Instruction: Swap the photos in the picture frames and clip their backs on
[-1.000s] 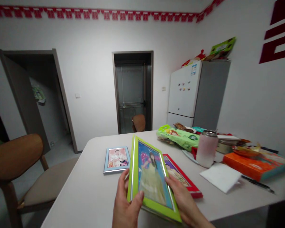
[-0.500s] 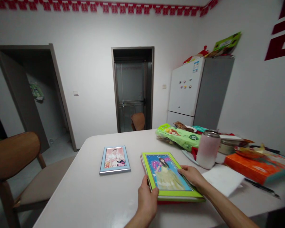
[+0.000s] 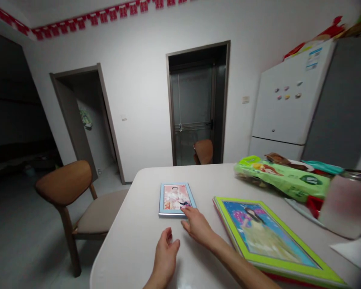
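A small light-blue picture frame (image 3: 161, 204) with a photo of a person lies flat on the white table (image 3: 132, 249). My right hand (image 3: 198, 225) reaches over its near right corner, fingertips at the photo's lower edge and thumb apart below the frame. Whether the fingertips press on it I cannot tell. Nearer to me, my left hand (image 3: 165, 255) hovers with thumb and fingers apart and nothing between them. To the right lies a larger lime-green picture frame (image 3: 237, 241) showing a figure in a pale yellow dress, stacked on something with a red edge.
A green snack bag (image 3: 289, 176) and a pink frosted jar (image 3: 345, 204) stand on the right, by a plate rim and white paper (image 3: 355, 253). A wooden chair (image 3: 69, 180) is at the left edge; another chair (image 3: 203, 151) stands behind. The fridge (image 3: 285, 116) is back right.
Both hands have let go of the lime-green frame and moved left. My right hand is now at the small blue frame. The view has turned left.
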`<action>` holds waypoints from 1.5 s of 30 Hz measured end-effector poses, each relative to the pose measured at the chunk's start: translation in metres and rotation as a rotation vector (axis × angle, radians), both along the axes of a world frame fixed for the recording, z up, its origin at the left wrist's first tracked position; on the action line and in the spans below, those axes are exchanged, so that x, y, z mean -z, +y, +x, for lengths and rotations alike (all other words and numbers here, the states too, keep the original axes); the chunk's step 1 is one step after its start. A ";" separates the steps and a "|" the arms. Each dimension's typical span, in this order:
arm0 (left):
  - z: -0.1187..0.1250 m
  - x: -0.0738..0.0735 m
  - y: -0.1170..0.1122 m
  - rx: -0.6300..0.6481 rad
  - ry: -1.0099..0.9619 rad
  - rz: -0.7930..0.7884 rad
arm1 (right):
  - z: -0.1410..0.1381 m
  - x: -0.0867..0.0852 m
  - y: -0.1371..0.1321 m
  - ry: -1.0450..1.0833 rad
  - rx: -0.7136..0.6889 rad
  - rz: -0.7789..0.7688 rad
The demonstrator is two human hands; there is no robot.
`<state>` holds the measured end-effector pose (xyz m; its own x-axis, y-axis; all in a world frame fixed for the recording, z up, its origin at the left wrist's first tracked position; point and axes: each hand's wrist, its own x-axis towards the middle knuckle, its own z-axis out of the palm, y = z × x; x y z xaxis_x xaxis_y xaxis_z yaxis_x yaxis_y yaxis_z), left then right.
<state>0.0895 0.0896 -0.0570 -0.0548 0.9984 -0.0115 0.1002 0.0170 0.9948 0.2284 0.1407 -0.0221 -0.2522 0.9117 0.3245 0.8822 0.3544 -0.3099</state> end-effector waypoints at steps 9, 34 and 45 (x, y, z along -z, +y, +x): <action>-0.045 -0.008 -0.037 -0.026 0.260 0.181 | -0.036 0.019 0.003 -0.032 -0.032 -0.017; -0.017 -0.019 -0.084 0.234 0.666 0.680 | 0.024 0.000 -0.113 0.671 0.252 0.168; -0.066 -0.046 -0.086 -0.205 -0.183 0.176 | -0.041 0.011 -0.112 0.436 -0.109 -0.129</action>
<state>0.0236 0.0036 -0.0111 -0.2684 0.9542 0.1324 -0.0683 -0.1559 0.9854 0.1876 0.0291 -0.0335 -0.2137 0.9274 0.3071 0.6198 0.3717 -0.6911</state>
